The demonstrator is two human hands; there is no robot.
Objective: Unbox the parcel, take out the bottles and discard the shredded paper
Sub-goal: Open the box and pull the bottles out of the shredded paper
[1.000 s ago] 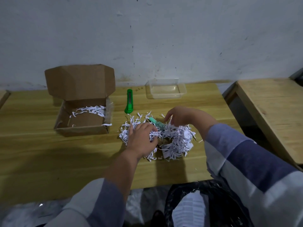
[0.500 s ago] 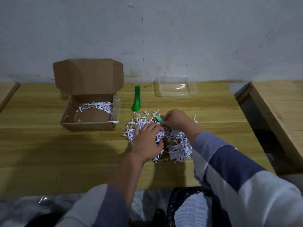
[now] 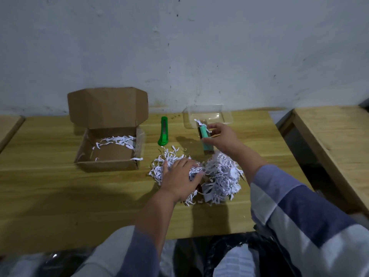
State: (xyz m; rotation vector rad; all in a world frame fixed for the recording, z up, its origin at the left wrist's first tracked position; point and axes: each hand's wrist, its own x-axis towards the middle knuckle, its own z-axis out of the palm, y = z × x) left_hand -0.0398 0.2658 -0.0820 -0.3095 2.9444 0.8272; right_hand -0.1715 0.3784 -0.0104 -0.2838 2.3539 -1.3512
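Note:
A heap of white shredded paper lies on the wooden table in front of me. My left hand presses flat on the heap's left part. My right hand is raised behind the heap and grips a small teal bottle with a brown end and a shred of paper clinging to it. The open cardboard box stands to the left, lid up, with a few paper strips inside.
A green utility knife lies between the box and my right hand. A clear plastic tray sits by the wall just behind the bottle. A second wooden table is at the right. A black bin bag is below the near edge.
My right hand has lifted the teal bottle out of the shredded paper and moved it back toward the clear tray. My left hand stays on the heap.

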